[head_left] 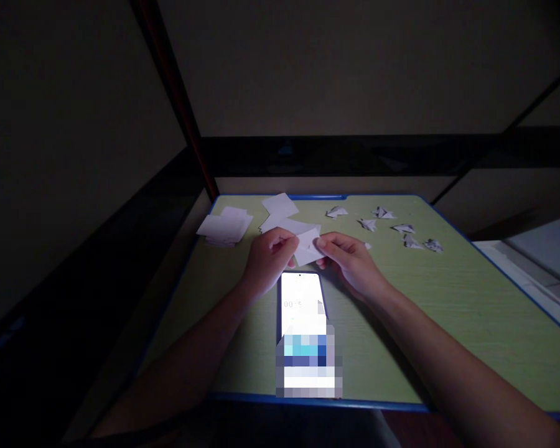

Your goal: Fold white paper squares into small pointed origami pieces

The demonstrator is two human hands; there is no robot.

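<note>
My left hand (pixel 269 258) and my right hand (pixel 350 258) both pinch a small white paper piece (pixel 308 247) between them, just above the green table (pixel 448 311). The paper is partly folded, with one corner turned. A lit phone (pixel 301 305) lies flat on the table right below my hands, its screen bright white. Loose white paper sheets (pixel 280 214) lie just behind my hands.
Several small folded paper shapes (pixel 392 227) are scattered at the table's far right. A stack of white paper slips (pixel 224 227) sits at the far left corner. The table has a blue rim (pixel 317 401). The room around is dark.
</note>
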